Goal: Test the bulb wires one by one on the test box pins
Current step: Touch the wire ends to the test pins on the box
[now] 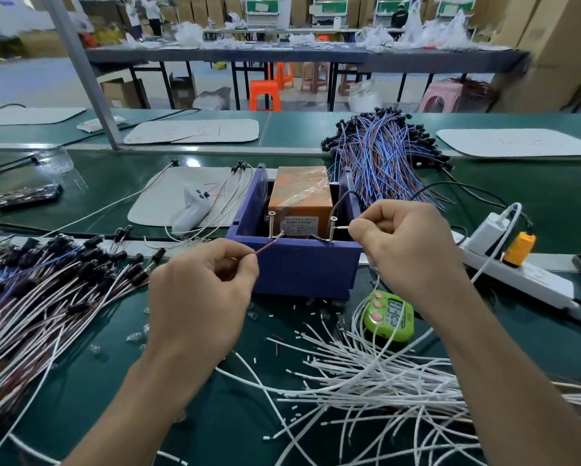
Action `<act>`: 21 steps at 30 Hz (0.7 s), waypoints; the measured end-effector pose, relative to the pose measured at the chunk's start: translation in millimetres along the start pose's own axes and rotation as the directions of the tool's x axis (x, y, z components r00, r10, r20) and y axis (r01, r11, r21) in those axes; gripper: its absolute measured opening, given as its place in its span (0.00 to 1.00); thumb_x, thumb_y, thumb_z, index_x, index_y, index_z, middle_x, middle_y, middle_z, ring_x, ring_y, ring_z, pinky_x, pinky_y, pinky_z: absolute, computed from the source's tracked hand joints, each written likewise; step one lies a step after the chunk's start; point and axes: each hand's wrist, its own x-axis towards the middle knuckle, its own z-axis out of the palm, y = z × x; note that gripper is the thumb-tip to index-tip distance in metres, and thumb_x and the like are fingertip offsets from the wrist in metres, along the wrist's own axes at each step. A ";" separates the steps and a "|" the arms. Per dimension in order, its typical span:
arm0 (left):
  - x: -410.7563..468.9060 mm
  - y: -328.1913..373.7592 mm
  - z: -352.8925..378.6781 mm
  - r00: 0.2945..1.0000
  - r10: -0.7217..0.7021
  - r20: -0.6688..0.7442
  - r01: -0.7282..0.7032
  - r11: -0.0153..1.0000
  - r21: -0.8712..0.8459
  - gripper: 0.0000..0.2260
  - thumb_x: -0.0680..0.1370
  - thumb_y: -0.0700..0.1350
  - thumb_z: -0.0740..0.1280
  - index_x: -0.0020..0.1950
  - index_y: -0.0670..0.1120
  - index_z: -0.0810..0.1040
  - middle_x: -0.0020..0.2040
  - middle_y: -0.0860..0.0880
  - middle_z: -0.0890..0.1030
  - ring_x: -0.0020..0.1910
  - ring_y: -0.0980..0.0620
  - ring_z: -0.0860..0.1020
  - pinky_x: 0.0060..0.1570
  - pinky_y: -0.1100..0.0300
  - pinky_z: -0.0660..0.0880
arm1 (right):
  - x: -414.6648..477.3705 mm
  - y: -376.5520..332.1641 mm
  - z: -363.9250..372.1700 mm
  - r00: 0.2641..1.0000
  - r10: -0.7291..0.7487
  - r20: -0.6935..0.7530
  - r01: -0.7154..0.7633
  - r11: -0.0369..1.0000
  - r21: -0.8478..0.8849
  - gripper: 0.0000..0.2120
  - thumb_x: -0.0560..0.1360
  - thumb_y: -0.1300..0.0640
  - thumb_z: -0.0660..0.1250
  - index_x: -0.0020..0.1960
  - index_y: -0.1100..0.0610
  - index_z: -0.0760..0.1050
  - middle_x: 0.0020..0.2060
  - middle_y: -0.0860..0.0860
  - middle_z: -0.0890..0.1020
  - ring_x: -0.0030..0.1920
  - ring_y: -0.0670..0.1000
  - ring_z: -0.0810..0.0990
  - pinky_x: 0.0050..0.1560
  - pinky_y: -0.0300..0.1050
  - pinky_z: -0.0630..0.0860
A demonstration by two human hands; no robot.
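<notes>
Blue test box [299,264] sits mid-table on the green table [80,381], with an orange block [300,193] inside it wrapped in clear tape. 2 screw pins stand on the box's front rim: left pin [271,225] and right pin [332,228].

Left hand [201,297] is at the box's front left, fingers curled, thumb and forefinger pinching a brown wire [265,247]. Its bare tip lies at the base of the left pin and looks to be touching. Right hand [406,243] is at the box's front right, pinching a white wire end [341,227] held level against the right pin's shaft. This hand hides the box's front right corner. Can't tell where the bulb is.

Around the box:
- Front right: green timer [391,317], partly behind the right wrist, with a white wire crossing it.
- Front, further out: loose heap of white wires [366,375], plus small white cut bits [295,307] scattered just in front of the box.
- Left: big pile of wires with black ends [47,287].
- Behind right: bundle of blue and brown wires [383,156].
- Behind left: white mat [154,200] with a white controller [193,210] on it.
- Right: white power strip [517,274] with a yellow plug [519,247] in it.
- Far left: dark phone [23,195].
</notes>
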 end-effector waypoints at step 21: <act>8.9 -12.4 2.8 0.994 -0.042 -0.099 0.045 0.999 0.030 0.12 0.75 0.48 0.74 0.34 0.61 0.79 0.34 0.70 0.80 0.33 0.59 0.79 0.37 0.70 0.72 | -0.8 -3.0 2.2 0.998 0.023 -0.054 -0.027 0.996 -0.079 0.13 0.78 0.55 0.71 0.35 0.56 0.79 0.19 0.48 0.74 0.21 0.46 0.67 0.28 0.31 0.66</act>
